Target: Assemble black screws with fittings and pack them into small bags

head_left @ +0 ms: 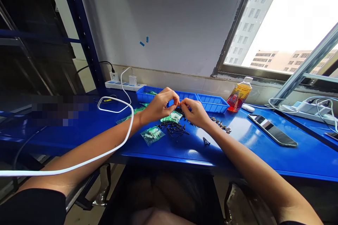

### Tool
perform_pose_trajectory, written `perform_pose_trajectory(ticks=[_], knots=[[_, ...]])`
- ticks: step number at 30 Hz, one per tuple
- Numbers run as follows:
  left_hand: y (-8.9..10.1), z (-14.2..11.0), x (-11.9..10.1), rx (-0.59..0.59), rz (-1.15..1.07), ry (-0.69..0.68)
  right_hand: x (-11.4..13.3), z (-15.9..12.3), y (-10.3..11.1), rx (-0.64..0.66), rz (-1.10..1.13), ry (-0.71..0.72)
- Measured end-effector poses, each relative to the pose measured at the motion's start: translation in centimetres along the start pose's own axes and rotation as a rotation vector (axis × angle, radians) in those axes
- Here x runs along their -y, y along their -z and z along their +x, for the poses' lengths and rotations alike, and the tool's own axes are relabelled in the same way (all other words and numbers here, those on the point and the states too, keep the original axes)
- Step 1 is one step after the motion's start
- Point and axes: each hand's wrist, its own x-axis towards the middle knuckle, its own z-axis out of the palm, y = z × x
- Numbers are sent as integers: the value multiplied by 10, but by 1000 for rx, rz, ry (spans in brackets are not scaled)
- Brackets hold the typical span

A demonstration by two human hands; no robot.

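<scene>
Our left hand (163,104) and right hand (194,111) are half curled, thumbs and fingers pinched where they meet above the blue surface (235,149), whatever they grip too small to tell. From them, the dark screws (175,129) lie loose at six o'clock, a clear bag (152,135) of white pieces at seven, and the bottle (239,95) stands at three.

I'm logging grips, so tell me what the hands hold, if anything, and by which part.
It cannot be told: the left hand and right hand have fingertips close together, but anything between them is too small to make out.
</scene>
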Motion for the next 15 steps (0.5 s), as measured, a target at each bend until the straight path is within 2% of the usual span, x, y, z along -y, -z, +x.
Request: perform_pose_trajectory(ticks=[15], knots=[[1,0,-2,7,-19,-5,0,0,1,19,12,-21]])
